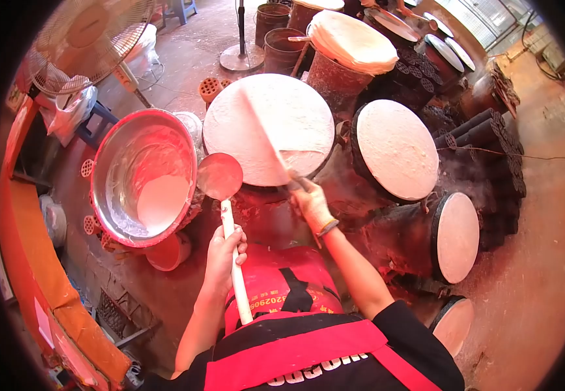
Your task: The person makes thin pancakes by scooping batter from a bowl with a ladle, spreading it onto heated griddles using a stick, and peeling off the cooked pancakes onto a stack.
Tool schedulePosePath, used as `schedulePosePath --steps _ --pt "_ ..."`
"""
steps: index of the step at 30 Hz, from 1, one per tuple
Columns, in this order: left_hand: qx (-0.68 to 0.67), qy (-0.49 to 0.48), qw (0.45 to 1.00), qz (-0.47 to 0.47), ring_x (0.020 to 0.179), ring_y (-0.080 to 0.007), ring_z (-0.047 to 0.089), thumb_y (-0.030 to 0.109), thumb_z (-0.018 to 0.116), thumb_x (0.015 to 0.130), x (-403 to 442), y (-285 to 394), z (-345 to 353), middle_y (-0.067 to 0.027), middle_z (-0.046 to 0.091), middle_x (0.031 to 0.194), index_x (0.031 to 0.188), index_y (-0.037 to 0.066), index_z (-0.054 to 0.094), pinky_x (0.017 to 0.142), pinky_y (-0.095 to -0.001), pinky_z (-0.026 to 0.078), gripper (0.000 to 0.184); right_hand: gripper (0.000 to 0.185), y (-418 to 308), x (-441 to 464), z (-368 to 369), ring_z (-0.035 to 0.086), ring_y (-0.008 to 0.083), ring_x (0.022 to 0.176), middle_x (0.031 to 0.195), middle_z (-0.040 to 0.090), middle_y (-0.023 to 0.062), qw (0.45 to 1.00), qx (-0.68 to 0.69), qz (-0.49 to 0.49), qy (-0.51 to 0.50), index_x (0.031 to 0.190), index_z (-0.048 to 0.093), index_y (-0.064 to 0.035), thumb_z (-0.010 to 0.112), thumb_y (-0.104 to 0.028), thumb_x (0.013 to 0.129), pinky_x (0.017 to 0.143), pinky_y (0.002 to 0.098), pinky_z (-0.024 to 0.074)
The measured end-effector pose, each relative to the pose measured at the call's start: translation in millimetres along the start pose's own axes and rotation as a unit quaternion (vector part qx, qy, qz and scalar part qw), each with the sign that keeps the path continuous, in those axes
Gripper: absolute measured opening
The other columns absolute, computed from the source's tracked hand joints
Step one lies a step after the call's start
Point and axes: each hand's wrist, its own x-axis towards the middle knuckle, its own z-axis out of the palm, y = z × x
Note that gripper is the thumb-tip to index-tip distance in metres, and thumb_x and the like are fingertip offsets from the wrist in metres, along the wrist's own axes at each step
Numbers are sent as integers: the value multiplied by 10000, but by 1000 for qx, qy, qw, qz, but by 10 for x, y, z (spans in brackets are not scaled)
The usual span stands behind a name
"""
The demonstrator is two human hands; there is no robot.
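My left hand (pixel 222 254) is wrapped round the white handle of a ladle (pixel 220 176), whose round bowl is raised between the basin and the griddle. My right hand (pixel 310 203) grips a long, thin spatula (pixel 261 124), blurred, lying across the large round griddle (pixel 230 140). Pale, thin batter or pancake covers that griddle, with a curled edge near the blade. Left of it stands a metal basin (pixel 116 156) with a red rim, holding white batter (pixel 164 202).
More round griddles, one (pixel 396 150) coated pale, stand on stoves at right. A stack of thin pancakes (pixel 351 42) rests on a drum behind. Black coal briquettes (pixel 491 163) are piled at far right. A fan (pixel 90 39) stands at upper left. Another person's hands show at the top.
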Motion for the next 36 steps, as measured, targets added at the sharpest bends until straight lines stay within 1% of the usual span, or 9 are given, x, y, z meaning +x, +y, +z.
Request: schedulePosePath --steps 3,5,10,14,22,27,32,34,36 --pt "11 12 1000 -14 560 -64 449 69 511 913 -22 80 1 -34 491 777 995 67 431 403 -182 351 115 339 138 4 -219 350 28 386 548 453 -68 984 54 -99 139 1185 589 -112 622 -279 892 325 218 264" --pt "8 4 1000 -28 544 -63 439 72 510 914 -40 84 -38 -31 486 773 1007 70 431 401 -185 351 122 326 382 -106 -224 354 22 392 555 454 -69 976 117 -54 177 1191 591 -127 613 -270 899 326 216 265" --pt "4 -31 998 -53 505 -62 413 82 506 919 -61 92 -84 -24 469 759 1034 76 429 399 -191 348 139 414 74 -192 182 372 42 401 562 460 -58 999 28 41 13 1283 531 -134 611 -232 888 364 223 307" --pt "-2 -29 997 -68 520 -61 414 108 496 929 -18 92 -105 -23 458 754 1032 76 429 401 -193 348 127 308 -26 224 -124 327 28 404 528 402 -81 987 81 -33 135 1194 591 -147 592 -242 901 357 216 245" --pt "90 -27 995 -17 519 -72 413 138 488 934 720 258 -99 -12 434 725 938 74 399 399 -205 338 110 395 112 -713 -248 314 20 416 548 403 -79 997 -29 66 -21 1287 547 -187 597 -229 897 368 199 256" --pt "141 14 990 -2 540 -101 440 60 476 891 1381 233 154 -51 429 756 934 32 355 400 -240 390 131 422 499 -626 -105 331 46 370 520 411 -50 992 49 10 113 1310 517 -245 599 -312 902 325 224 265" --pt "-151 -50 968 -196 474 -78 373 19 436 880 1645 194 306 -17 386 658 827 39 347 385 -189 351 104 385 311 -741 214 318 62 372 529 411 -53 974 145 170 -40 1286 528 -287 581 -330 908 342 231 258" --pt "-431 -174 788 -403 472 -55 351 88 409 955 1333 651 183 -5 385 659 888 1 384 376 -181 330 113 355 148 -734 112 325 66 368 524 411 -50 986 103 128 -27 1257 549 -274 580 -324 907 338 233 259" --pt "-304 -191 884 -300 467 -48 346 98 416 965 860 856 122 -3 373 668 993 -19 412 340 -160 301 121 206 -24 -646 -18 342 68 358 515 414 -47 992 36 101 62 1084 610 -196 573 -296 908 328 237 260"
